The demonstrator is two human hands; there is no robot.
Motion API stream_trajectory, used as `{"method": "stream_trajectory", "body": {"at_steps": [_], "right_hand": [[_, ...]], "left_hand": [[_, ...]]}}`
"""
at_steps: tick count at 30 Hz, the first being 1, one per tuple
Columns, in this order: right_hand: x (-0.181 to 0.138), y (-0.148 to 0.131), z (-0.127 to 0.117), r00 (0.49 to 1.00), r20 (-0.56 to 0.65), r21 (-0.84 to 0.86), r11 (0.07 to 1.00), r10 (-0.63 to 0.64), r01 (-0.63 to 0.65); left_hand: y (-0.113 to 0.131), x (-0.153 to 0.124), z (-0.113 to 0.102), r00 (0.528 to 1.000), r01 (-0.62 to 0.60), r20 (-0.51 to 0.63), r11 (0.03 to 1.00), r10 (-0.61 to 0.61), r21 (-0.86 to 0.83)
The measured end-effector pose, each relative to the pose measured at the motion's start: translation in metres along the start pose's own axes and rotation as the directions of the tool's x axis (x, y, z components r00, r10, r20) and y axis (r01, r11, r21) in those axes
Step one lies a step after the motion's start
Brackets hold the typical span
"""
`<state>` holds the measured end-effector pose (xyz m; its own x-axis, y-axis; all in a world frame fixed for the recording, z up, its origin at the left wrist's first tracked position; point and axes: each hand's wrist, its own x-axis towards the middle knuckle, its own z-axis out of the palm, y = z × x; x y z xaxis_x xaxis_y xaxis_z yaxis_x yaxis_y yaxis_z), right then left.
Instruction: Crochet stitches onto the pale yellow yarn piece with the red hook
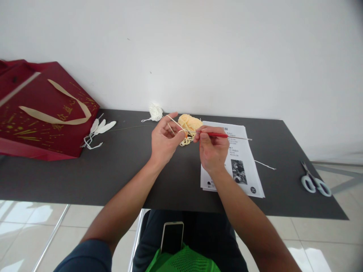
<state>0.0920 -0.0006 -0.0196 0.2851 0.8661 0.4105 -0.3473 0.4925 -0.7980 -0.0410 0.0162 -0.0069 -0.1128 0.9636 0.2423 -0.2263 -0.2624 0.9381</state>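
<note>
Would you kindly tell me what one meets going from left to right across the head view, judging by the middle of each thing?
Red bag → white leaf-shaped pieces → ball of white yarn → left hand → pale yellow yarn → right hand → printed sheets → scissors.

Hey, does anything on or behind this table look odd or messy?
Slightly: the yellow yarn trails loose loops near your left hand, looking untidy, and small dark marks stand out on the white wall. I see nothing spilled.
</note>
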Motion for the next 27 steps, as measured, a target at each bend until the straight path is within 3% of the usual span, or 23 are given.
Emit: {"method": "stream_trajectory", "body": {"at_steps": [6,14,18,27], "right_hand": [[-0.007,0.002,0.002,0.992,0.013,-0.066,0.990,-0.123,0.124],[-0.017,-0.001,0.003,0.989,0.049,-0.224,0.963,-0.142,0.150],[-0.019,0.001,0.003,0.984,0.083,-0.209,0.963,-0.158,0.172],[-0.020,0.005,0.006,0.983,0.090,-0.236,0.956,-0.157,0.174]], "left_hand": [[-0.002,0.002,-0.002,0.999,-0.028,-0.020,0.999,0.028,-0.016],[-0.003,0.000,-0.001,0.992,-0.067,-0.101,0.996,0.073,0.062],[-0.005,0.000,-0.001,0.989,-0.084,-0.115,0.996,0.088,0.041],[-0.001,-0.002,0.005,0.989,0.046,-0.135,0.993,-0.061,-0.111]]}}
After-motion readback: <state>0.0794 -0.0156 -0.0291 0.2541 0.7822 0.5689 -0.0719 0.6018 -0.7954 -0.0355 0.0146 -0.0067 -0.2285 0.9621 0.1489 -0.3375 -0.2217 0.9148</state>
